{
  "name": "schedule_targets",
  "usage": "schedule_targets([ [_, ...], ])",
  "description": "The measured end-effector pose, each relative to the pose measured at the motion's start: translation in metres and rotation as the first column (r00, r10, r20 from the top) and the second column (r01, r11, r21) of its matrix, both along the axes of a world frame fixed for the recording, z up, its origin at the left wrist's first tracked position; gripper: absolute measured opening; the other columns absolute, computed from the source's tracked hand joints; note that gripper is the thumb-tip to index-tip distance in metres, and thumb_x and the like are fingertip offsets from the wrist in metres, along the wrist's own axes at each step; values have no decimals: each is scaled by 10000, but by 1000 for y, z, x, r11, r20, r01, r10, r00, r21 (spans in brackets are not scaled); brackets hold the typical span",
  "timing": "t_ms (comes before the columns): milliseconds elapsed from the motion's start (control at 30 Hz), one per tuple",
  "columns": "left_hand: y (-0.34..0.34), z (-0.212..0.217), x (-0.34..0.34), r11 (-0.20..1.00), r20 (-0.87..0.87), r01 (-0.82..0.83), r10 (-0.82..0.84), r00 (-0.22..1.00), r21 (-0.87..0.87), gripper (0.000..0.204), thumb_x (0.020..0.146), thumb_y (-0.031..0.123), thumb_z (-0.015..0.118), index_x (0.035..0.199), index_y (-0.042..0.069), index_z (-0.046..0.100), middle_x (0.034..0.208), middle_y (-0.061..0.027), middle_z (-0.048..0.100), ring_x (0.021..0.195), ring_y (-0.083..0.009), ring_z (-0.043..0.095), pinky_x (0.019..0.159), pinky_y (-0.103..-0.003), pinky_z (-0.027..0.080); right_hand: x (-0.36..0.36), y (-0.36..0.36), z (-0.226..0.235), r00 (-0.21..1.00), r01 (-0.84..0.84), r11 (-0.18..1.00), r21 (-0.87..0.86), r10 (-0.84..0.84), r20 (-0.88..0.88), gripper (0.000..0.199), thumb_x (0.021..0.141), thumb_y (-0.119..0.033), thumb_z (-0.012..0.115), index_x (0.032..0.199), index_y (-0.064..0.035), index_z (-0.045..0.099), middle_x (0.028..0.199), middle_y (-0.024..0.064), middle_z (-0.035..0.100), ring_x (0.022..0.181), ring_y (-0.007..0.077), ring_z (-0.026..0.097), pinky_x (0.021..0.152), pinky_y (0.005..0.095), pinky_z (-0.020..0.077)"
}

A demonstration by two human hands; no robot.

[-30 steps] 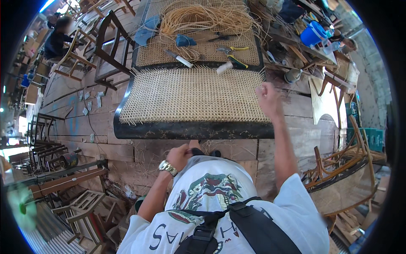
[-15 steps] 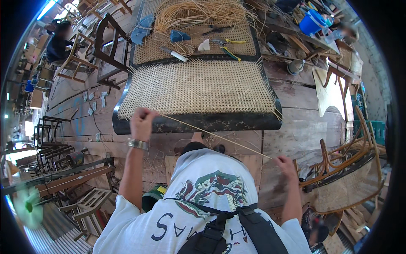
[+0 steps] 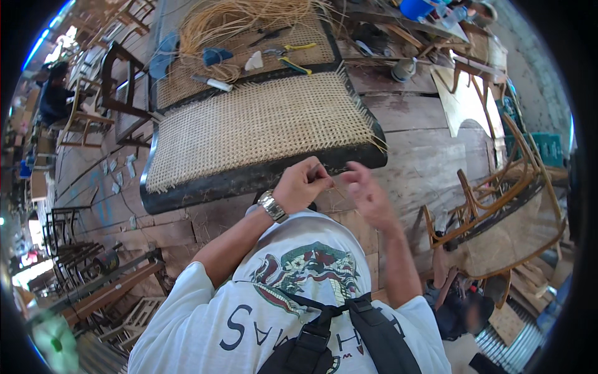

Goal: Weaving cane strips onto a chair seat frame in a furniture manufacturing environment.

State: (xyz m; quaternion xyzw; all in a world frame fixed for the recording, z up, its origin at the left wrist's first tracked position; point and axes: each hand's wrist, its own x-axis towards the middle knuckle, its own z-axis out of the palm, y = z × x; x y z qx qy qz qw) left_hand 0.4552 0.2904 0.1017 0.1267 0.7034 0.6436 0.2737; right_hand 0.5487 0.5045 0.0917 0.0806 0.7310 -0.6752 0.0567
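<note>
My left hand point(image 3: 304, 185), with a metal watch at its wrist, is pinched closed just in front of the dark frame's near edge. A thin pale cane strand point(image 3: 337, 189) shows by its fingertips, partly hidden. Close beside it on the right, my right hand point(image 3: 369, 194) is raised with fingers apart, slightly blurred. Beyond both hands lies a woven cane panel point(image 3: 261, 128) set in a dark wooden frame point(image 3: 215, 192) with a curved near rail. Loose cane ends stick up along the panel's sides.
Past the panel lie a tangle of cane strands point(image 3: 240, 23), a white-handled knife point(image 3: 218, 84), yellow-handled cutters point(image 3: 296, 65), a white lump point(image 3: 254, 61) and a blue piece point(image 3: 217, 56). A wooden chair point(image 3: 498, 230) lies at right. A person point(image 3: 56, 93) sits far left.
My hands were wide apart with the strand stretched between them; now they are close together near the frame's right part. The right fingers have spread. The view has turned, shifting the panel left.
</note>
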Motion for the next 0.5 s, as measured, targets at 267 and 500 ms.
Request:
schedule_targets([
  [267,2,-14,-49,947,149,310,-297,943,-77,235,942,242,688,962,35,580,731,31,600,600,-23,482,527,-213,387,23,3,-25,958,140,987,79,-155,241,158,953,-75,562,1091,-16,609,775,56,650,686,98,590,627,266,483],
  [500,-29,-35,-65,913,299,389,-408,863,125,256,1029,256,527,1058,15,612,839,-28,675,607,-73,545,545,-247,458,266,191,-78,284,-956,67,287,-54,957,347,853,-295,698,1017,12,690,1003,212,680,962,372,656,827,448,518],
])
